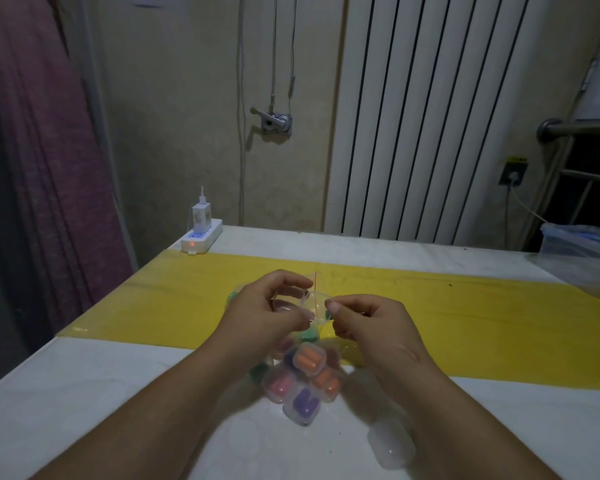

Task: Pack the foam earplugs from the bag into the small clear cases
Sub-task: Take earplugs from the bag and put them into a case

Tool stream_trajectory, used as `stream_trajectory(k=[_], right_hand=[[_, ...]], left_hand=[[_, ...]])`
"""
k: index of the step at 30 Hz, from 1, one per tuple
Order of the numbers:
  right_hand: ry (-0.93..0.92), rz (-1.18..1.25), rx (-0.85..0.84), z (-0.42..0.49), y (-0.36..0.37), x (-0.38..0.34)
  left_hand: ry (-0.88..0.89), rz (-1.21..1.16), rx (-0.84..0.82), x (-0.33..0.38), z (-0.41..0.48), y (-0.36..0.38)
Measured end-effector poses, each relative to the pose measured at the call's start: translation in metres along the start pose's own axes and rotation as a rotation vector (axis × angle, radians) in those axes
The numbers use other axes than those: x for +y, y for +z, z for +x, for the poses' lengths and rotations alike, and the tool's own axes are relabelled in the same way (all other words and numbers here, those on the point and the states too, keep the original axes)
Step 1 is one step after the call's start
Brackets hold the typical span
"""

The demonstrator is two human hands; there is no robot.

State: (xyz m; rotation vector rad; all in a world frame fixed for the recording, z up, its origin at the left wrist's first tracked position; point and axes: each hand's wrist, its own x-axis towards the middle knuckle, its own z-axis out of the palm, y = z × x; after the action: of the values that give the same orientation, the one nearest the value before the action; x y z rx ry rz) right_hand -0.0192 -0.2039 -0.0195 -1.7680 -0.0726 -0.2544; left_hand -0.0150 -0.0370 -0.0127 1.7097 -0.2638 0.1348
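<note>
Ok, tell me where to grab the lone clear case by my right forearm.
Probably pinch the clear case across its long sides from above, once the right hand lets go of the bag: it lies flat on the table with its sides free. Blur hides its lid seam.

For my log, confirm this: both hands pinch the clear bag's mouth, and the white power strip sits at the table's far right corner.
One error: the head view shows the white power strip at the table's far left corner, not right. The left hand and right hand do pinch the clear bag's mouth.
</note>
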Motion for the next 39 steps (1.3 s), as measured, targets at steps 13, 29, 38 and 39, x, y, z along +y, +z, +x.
stream_trajectory(k=[13, 29, 38, 39], right_hand=[[-0.208, -0.05, 0.13, -0.008, 0.002, -0.006], [-0.368, -0.452, 0.111, -0.009, 0.007, -0.002], [-0.382, -0.523, 0.148, -0.002, 0.005, 0.007], [-0.369, -0.53, 0.135, -0.001, 0.005, 0.007]], left_hand=[[-0.009, 0.2, 0.087, 0.0, -0.001, 0.004], [0.001, 0.165, 0.075, -0.008, 0.003, 0.002], [0.003, 0.11, 0.058, -0.009, 0.003, 0.003], [0.002, 0.115, 0.054, -0.009, 0.003, 0.003]])
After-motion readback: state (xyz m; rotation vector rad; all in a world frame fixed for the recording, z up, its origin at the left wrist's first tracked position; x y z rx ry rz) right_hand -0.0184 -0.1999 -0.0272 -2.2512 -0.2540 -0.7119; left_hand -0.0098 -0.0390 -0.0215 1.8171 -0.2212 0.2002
